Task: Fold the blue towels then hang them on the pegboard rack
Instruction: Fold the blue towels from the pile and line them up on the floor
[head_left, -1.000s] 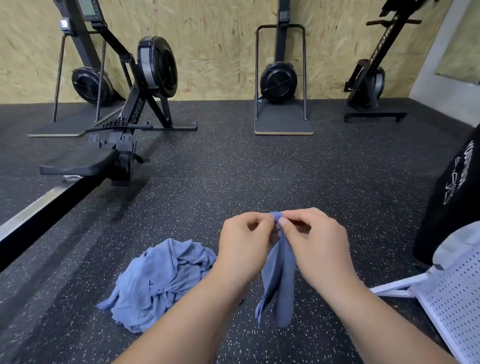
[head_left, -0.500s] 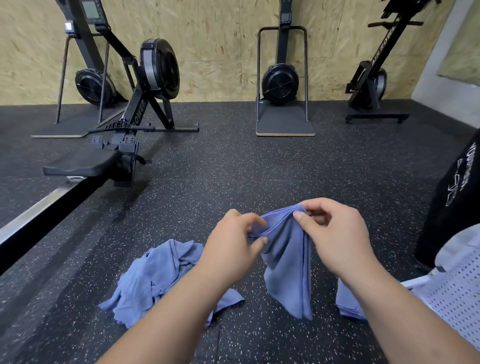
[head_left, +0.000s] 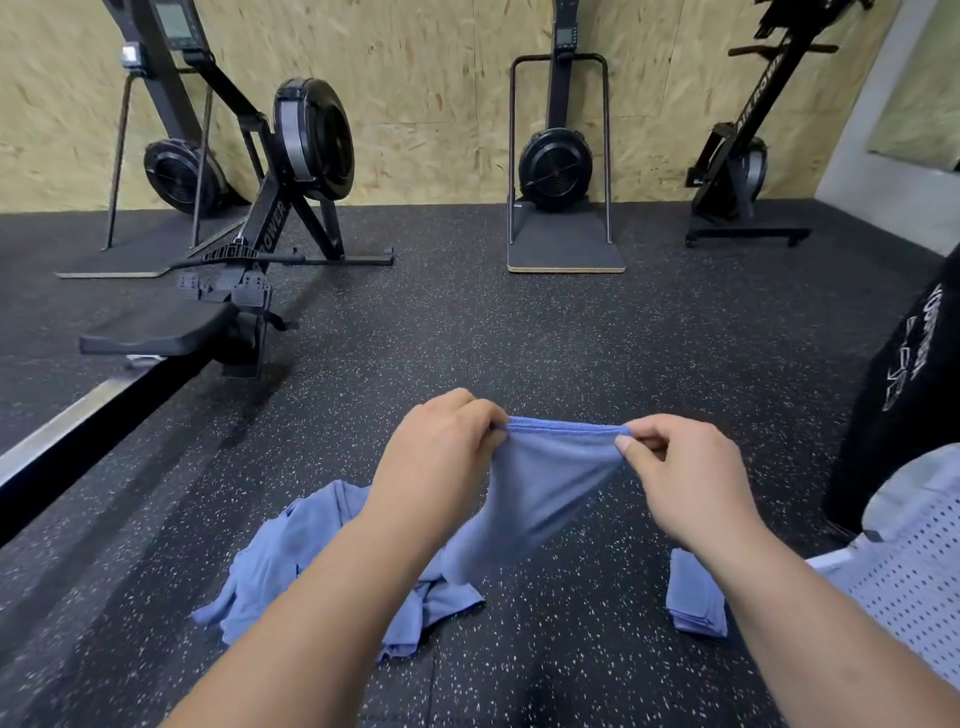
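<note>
Floor: black rubber with white specks, fills most of the view. Chipboard wall at the back. Rowing machine on the left, with its rail running toward the lower left edge. Upright fan machine on a board at centre back, and another black machine at back right. Black object with white lettering at the right edge. White perforated pegboard rack at lower right, partly cut off.

Blue towel is off the floor, held up between both hands. Left hand pinches one end of the top edge and right hand pinches the other. The edge is taut between them, the rest sags down toward the left forearm. Crumpled pile of blue towels lies on the floor under the left forearm. Folded towel lies on the floor beside the right forearm, near the rack.
</note>
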